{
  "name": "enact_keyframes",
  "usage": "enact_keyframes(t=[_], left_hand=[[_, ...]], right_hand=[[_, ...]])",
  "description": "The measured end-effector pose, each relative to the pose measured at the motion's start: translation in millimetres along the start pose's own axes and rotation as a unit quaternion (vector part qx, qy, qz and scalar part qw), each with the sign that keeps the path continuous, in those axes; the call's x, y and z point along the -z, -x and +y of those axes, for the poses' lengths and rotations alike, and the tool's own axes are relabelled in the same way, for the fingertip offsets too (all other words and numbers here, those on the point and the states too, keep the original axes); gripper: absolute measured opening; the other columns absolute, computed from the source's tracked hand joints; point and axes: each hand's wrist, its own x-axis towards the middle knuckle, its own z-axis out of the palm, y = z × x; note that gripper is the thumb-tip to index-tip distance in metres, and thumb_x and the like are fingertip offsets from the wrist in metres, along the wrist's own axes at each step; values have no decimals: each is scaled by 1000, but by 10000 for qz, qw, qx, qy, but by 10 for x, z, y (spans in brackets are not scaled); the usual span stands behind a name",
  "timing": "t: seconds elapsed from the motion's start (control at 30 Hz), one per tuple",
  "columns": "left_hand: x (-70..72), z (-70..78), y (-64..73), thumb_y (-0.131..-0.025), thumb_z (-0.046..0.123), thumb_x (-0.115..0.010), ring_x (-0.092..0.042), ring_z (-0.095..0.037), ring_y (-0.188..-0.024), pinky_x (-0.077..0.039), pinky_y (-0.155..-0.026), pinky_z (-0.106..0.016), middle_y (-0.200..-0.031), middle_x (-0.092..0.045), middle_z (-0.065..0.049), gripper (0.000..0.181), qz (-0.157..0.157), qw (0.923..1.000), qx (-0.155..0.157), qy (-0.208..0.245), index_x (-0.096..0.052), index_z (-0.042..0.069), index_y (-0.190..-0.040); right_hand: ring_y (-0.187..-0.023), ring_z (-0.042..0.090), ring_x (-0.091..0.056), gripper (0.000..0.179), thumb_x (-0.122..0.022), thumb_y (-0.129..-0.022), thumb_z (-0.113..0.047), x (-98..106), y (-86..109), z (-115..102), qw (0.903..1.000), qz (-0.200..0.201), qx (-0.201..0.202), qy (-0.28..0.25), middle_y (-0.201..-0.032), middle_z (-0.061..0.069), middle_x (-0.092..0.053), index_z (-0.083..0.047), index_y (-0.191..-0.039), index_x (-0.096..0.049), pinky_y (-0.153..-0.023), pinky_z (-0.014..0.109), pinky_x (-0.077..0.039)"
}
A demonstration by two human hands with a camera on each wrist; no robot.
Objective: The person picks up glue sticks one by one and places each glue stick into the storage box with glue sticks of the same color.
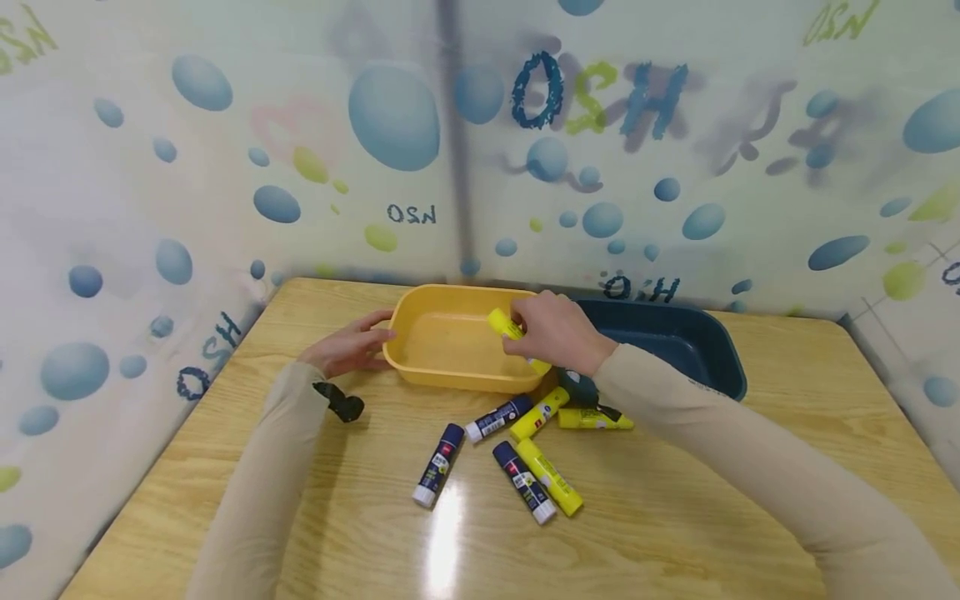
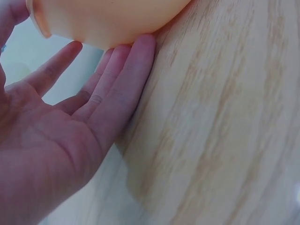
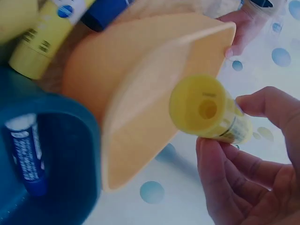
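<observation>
Left hand point(image 1: 351, 346) at orange tray point(image 1: 442, 343), held stick point(image 1: 505, 324) in right hand point(image 1: 561, 329)

At the left, the left hand is beside the left end of the orange tray. Its fingers are spread and almost straight; fingertips touch the outer wall, and the thumb is at the rim. On this wrist there is a black device point(image 1: 341, 402).

Next, on the tabletop point(image 1: 360, 517), a first blue stick point(image 1: 438, 467) lies in front of the orange tray, its white end toward the person.

The orange tray stands at the back, near a wall point(image 1: 300, 83) with blue spots. Near its front side, a second blue stick point(image 1: 498, 419) lies slantwise.

The held stick is yellow and tilted, over the right part of the orange tray. The right hand pinches it between thumb and fingers. I cannot tell whether its lower end touches the rim.

Nearer to the person, a third blue stick point(image 1: 523, 483) lies beside a first yellow stick point(image 1: 550, 477). A second yellow stick point(image 1: 540, 414) is just beside the second blue stick. More to the right, a third yellow stick point(image 1: 596, 419) lies in front of the blue tray point(image 1: 675, 333).

The blue tray stands just beside the orange tray, at its right. The right wrist view shows a fourth blue stick point(image 3: 28, 150) inside it.
</observation>
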Motion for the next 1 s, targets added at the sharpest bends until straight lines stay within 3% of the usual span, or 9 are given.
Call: enact_keyframes(t=[0.27,0.47,0.77,1.0], left_hand=[[8,-3,4,-101,12,-49,-34,-37,-133,-43,-98,-50,-155,-20,-16,62,110,9999,100,13,-16,14,-154],[-14,12,7,-101,12,-49,-31,-37,-135,-43,-99,-50,-156,-19,-16,63,77,9999,71,43,-16,14,-154],[-26,24,-1,-101,14,-50,-33,-36,-134,-42,-99,-50,-156,-20,-15,63,113,9999,80,-53,-17,14,-154],[-37,16,5,-101,13,-50,-40,-33,-129,-44,-97,-49,-154,-22,-16,62,169,9998,44,-71,-18,14,-154]], right_hand=[[-66,19,-55,24,-71,-86,-26,90,-240,-55,9991,-246,-272,206,-78,6,-60,-4,-89,-62,-60,26,-48],[-70,21,-56,27,-72,-87,-26,120,-432,-21,9969,-401,-677,-32,-81,8,-60,-2,-93,-63,-65,27,-49],[-69,20,-57,27,-71,-88,-28,89,-667,57,9871,-821,-1343,-299,-82,9,-62,-1,-92,-65,-63,25,-53],[-63,19,-58,29,-68,-88,-29,23,-803,62,9769,-1327,-1677,-15,-80,10,-64,-2,-93,-65,-52,21,-46]])
